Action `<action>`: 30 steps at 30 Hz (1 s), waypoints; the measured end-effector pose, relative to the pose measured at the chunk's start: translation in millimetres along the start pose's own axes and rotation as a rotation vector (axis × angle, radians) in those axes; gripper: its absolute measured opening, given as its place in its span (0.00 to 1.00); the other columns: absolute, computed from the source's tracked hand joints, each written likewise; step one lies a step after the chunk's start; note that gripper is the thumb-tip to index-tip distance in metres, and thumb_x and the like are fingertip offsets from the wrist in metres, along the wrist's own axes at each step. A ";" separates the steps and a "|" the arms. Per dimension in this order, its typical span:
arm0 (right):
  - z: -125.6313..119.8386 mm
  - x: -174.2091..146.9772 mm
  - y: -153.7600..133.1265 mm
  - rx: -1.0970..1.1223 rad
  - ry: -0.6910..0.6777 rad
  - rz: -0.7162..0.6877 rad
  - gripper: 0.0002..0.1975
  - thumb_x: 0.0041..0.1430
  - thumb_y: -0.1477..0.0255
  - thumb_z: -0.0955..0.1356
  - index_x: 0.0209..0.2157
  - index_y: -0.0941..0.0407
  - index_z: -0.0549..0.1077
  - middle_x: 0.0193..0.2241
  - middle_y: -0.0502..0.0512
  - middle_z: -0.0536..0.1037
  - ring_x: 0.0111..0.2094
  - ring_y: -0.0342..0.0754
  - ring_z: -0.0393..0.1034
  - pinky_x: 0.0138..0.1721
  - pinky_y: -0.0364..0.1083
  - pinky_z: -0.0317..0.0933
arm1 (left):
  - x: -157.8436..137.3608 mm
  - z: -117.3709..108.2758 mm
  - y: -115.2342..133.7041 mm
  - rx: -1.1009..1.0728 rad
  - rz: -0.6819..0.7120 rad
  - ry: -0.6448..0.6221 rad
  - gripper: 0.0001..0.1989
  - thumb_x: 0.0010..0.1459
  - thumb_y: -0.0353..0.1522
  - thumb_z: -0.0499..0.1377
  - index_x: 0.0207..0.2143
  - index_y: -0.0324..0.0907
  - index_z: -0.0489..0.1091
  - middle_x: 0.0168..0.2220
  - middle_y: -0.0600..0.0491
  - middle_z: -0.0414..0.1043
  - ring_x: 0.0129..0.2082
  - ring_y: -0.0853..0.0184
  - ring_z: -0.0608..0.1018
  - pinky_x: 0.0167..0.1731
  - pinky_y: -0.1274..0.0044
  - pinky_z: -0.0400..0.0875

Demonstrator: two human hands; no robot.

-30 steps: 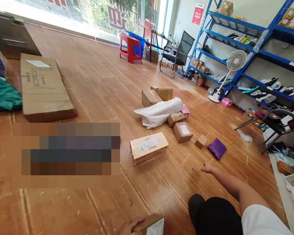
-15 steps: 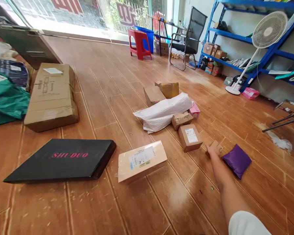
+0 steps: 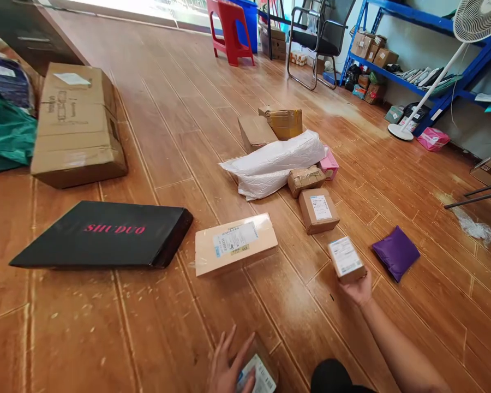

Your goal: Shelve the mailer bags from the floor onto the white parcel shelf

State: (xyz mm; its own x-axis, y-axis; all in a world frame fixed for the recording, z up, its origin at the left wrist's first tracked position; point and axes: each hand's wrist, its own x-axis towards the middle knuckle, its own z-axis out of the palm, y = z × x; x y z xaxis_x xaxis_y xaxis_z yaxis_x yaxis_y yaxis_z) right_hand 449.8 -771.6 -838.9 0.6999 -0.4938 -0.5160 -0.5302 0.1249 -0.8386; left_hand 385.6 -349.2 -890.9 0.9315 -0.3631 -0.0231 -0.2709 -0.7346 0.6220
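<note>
The right hand (image 3: 358, 289), lower right of the frame, has its grip closed around a small cardboard box (image 3: 346, 259), lifted off the floor with its white label facing up. Just right of it a purple pouch (image 3: 395, 252) lies on the wooden floor (image 3: 155, 327).

At the bottom edge, centre, the left hand (image 3: 227, 368) lies with fingers spread over a labelled parcel (image 3: 259, 374); the fingers rest flat on it rather than wrapping it, and whether the grip truly has hold of it cannot be told, since the parcel is cut by the frame edge.

Above the right hand, in the centre of the frame, sits a brown box with a label (image 3: 319, 210), and beyond it a taped brown parcel (image 3: 305, 179), a pink packet (image 3: 329, 164) and a white plastic bag (image 3: 274, 162) lying close together. Behind the bag stand two cardboard boxes (image 3: 270, 126).

Left of centre lies a long pale box (image 3: 235, 250), and further left a flat black package (image 3: 106, 234) with red lettering. In the upper left a large cardboard carton (image 3: 76, 125) lies beside a green bag (image 3: 6, 139).

In the upper right, blue shelving (image 3: 413, 82) holds parcels, with a white fan (image 3: 470, 22), a black chair (image 3: 321, 41) and a red stool (image 3: 229, 27) nearby.
</note>
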 end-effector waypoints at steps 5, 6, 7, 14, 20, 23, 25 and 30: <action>34.2 -69.9 11.8 0.158 -0.381 0.314 0.36 0.55 0.44 0.56 0.47 0.54 0.77 0.48 0.67 0.82 0.53 0.66 0.74 0.53 0.61 0.66 | 37.5 -1.5 78.6 -0.229 0.030 0.075 0.42 0.69 0.38 0.57 0.76 0.50 0.36 0.75 0.36 0.43 0.74 0.47 0.55 0.68 0.49 0.59; 39.5 -77.6 8.9 0.154 -0.423 0.368 0.36 0.54 0.43 0.56 0.45 0.55 0.78 0.46 0.67 0.82 0.53 0.66 0.74 0.54 0.61 0.65 | 43.8 -6.2 90.8 -0.228 0.062 0.083 0.47 0.67 0.39 0.60 0.76 0.50 0.33 0.75 0.35 0.41 0.74 0.46 0.53 0.68 0.48 0.58; 44.0 -83.9 6.0 0.163 -0.474 0.411 0.35 0.54 0.44 0.55 0.43 0.56 0.77 0.45 0.67 0.82 0.53 0.65 0.74 0.55 0.60 0.65 | 48.7 -11.8 100.9 -0.207 0.118 0.086 0.51 0.63 0.39 0.64 0.76 0.50 0.33 0.75 0.35 0.40 0.75 0.44 0.50 0.68 0.46 0.55; 78.5 -108.0 33.0 0.105 -0.857 0.360 0.35 0.54 0.50 0.53 0.45 0.58 0.77 0.42 0.64 0.82 0.48 0.60 0.77 0.52 0.58 0.69 | 45.5 -14.6 116.1 -0.144 -0.002 0.029 0.63 0.36 0.42 0.76 0.72 0.47 0.51 0.72 0.35 0.40 0.72 0.35 0.55 0.65 0.45 0.60; 76.8 -56.2 51.1 -0.334 -0.260 -0.034 0.26 0.59 0.50 0.62 0.40 0.56 0.77 0.41 0.62 0.81 0.45 0.57 0.77 0.50 0.54 0.70 | 39.2 12.6 103.8 0.160 0.036 -0.049 0.43 0.48 0.36 0.66 0.68 0.43 0.64 0.64 0.34 0.60 0.64 0.41 0.65 0.63 0.52 0.61; 30.4 -19.2 36.5 -0.501 0.116 -0.095 0.24 0.63 0.60 0.62 0.54 0.59 0.72 0.57 0.68 0.74 0.60 0.57 0.68 0.62 0.54 0.62 | 42.2 16.7 104.3 0.274 0.097 -0.164 0.45 0.46 0.33 0.65 0.69 0.43 0.64 0.68 0.31 0.59 0.65 0.39 0.65 0.63 0.51 0.59; -12.4 -0.1 26.4 -0.658 0.345 -0.092 0.30 0.61 0.67 0.63 0.63 0.63 0.65 0.65 0.74 0.64 0.68 0.61 0.56 0.69 0.56 0.52 | 42.2 19.8 102.2 0.313 0.127 -0.289 0.49 0.42 0.32 0.65 0.70 0.45 0.63 0.71 0.31 0.56 0.67 0.38 0.64 0.65 0.49 0.56; -110.7 31.7 16.8 -1.027 0.544 0.011 0.34 0.59 0.76 0.66 0.68 0.60 0.63 0.73 0.73 0.48 0.73 0.69 0.42 0.70 0.62 0.47 | 16.1 31.2 74.6 0.450 0.138 -0.272 0.44 0.46 0.35 0.64 0.68 0.48 0.65 0.73 0.33 0.53 0.72 0.34 0.55 0.66 0.40 0.43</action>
State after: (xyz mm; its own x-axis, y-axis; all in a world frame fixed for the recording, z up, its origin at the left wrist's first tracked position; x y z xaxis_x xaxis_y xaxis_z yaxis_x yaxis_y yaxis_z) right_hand 410.1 -880.4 -850.1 0.5272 -0.8325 -0.1704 -0.8479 -0.5021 -0.1701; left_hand 372.8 -427.7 -869.2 0.7994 -0.5653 -0.2037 -0.5195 -0.8206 0.2383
